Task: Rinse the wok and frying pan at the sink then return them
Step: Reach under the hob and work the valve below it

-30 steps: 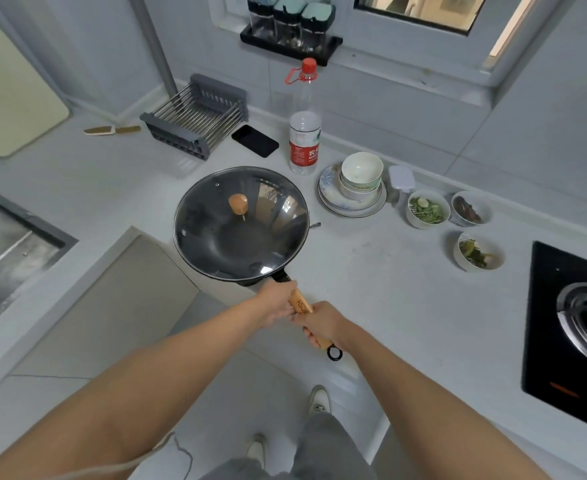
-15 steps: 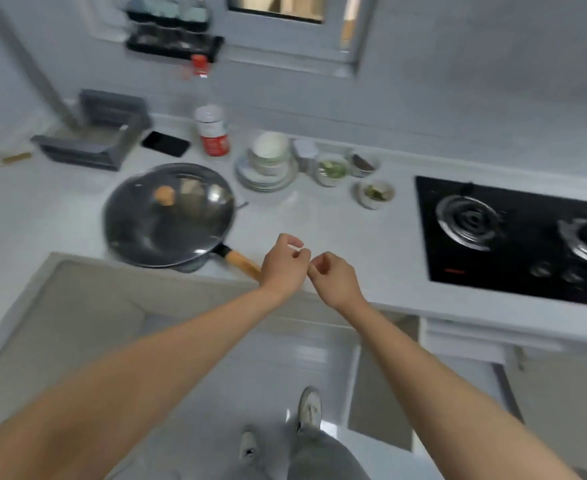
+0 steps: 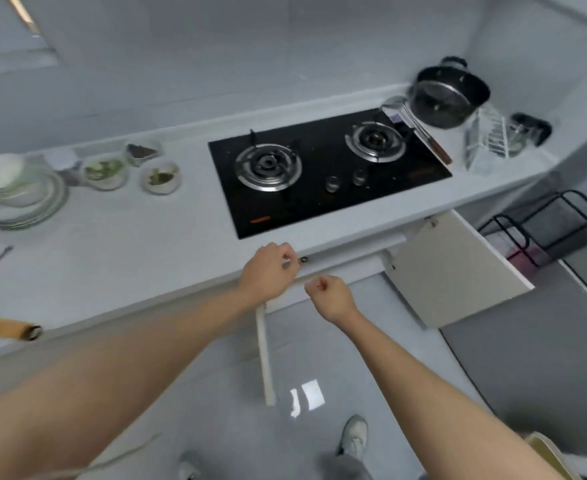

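Item: my left hand [image 3: 269, 270], loosely curled, empty, at counter edge [image 3: 181, 292] before gas hob [image 3: 326, 171]. Item: my right hand [image 3: 330, 296], loose fist, empty, just below edge. Item: wok handle [image 3: 6, 328], wooden, far left on counter; wok body out of frame. Frying pan: not seen. Cupboard door [image 3: 454, 268] open at right. Step, my judgement: fetch pan next. Advice: check open cupboard, grip handle firmly, mind door edge, carry level.
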